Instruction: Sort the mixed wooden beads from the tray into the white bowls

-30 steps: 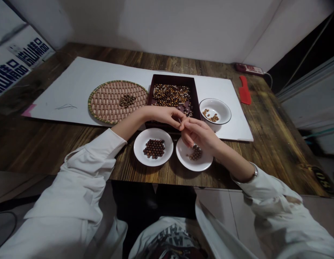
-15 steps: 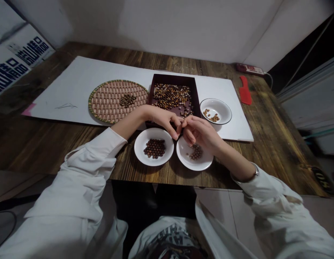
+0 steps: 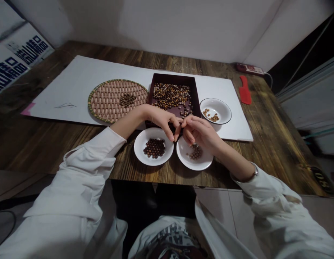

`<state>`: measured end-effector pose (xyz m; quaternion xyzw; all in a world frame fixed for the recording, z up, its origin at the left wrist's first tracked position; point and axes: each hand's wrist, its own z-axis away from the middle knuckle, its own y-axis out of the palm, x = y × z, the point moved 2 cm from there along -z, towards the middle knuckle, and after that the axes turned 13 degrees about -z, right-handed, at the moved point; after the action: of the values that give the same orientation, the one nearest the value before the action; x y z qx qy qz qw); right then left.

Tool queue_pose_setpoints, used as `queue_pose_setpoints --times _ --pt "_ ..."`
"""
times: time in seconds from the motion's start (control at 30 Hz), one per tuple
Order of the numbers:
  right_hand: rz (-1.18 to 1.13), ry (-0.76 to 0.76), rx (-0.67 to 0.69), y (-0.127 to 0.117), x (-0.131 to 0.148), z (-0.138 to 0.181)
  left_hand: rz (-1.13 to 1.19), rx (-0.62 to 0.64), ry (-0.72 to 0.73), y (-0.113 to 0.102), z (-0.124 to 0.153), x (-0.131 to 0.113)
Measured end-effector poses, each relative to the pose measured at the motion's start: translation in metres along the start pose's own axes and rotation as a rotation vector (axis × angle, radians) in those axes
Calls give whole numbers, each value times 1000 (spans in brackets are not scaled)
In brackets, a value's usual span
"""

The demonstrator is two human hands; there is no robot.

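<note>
While both hands are hovering over the near side of a dark red tray (image 3: pixel 173 78), mixed beads (image 3: pixel 170 95) are lying in it just beyond the fingers. The left hand (image 3: pixel 161 118) is curving down, its thumb and forefinger bent with a small gap between them, their tips hanging by the right rim of a white dish (image 3: pixel 140 149) that is holding dark beads (image 3: pixel 154 148). The right hand (image 3: pixel 201 132) is bringing its thumb and forefinger together near the left hand's knuckles, while its other fingers are curling above a second white dish (image 3: pixel 193 165) of paler beads (image 3: pixel 196 153). Whether either hand is gripping a bead, I cannot tell. Compared with a second ago, when the fingertips of both hands were meeting, the left thumb is now pointing lower and further left; the right hand is staying nearly in place, and the dishes are sitting as before. The two dishes are standing side by side near the worktop's (image 3: pixel 274 144) front edge, with a narrow strip of wood showing before them. To the tray's left, a woven mat (image 3: pixel 104 100) is carrying brownish beads (image 3: pixel 127 99); to its right, a dark-rimmed bowl (image 3: pixel 223 109) is holding tan beads (image 3: pixel 214 117), with bare wood stretching beyond toward a red scraper-like tool (image 3: pixel 245 93).
</note>
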<state>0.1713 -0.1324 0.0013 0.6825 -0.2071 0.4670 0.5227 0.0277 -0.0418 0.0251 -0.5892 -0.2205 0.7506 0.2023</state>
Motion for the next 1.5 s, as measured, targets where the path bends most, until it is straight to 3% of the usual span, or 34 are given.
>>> queue_pose_setpoints --times 0.2,0.47,1.4,1.5 --pt "8 12 -1 0 -1 1 37 111 23 1 -2 12" --pt "22 21 9 -1 -1 1 20 158 33 3 -3 18" --pt "46 52 18 3 1 1 -80 175 -22 8 -1 9" --pt "60 56 21 2 0 1 -70 130 -30 7 -1 12"
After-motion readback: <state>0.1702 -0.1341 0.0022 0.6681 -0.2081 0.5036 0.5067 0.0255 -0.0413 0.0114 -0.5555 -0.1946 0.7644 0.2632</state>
